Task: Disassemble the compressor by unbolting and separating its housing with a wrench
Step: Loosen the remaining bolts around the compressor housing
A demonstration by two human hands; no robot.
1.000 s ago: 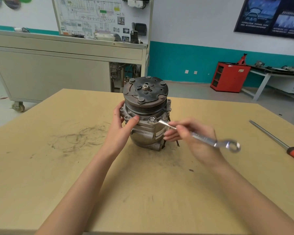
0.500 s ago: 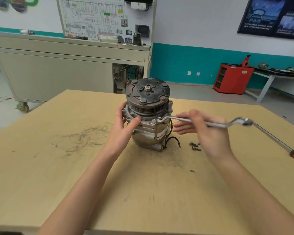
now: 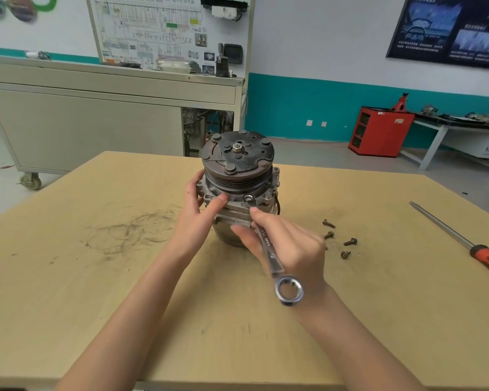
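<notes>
The compressor stands upright on the wooden table, its dark rusty clutch plate facing up. My left hand grips the housing flange on its left side, thumb on the front. My right hand holds the shaft of a silver ring wrench. The wrench's far ring sits on a bolt at the front of the flange. Its free ring end points toward me, over my right wrist.
Several loose bolts lie on the table right of the compressor. A long screwdriver with an orange-and-black handle lies at the right edge. A grey cabinet on castors and a red tool chest stand beyond the table.
My right hand has swung the wrench handle from pointing right to pointing toward me, with its far ring staying at the flange bolt. My left hand has kept its grip on the housing.
</notes>
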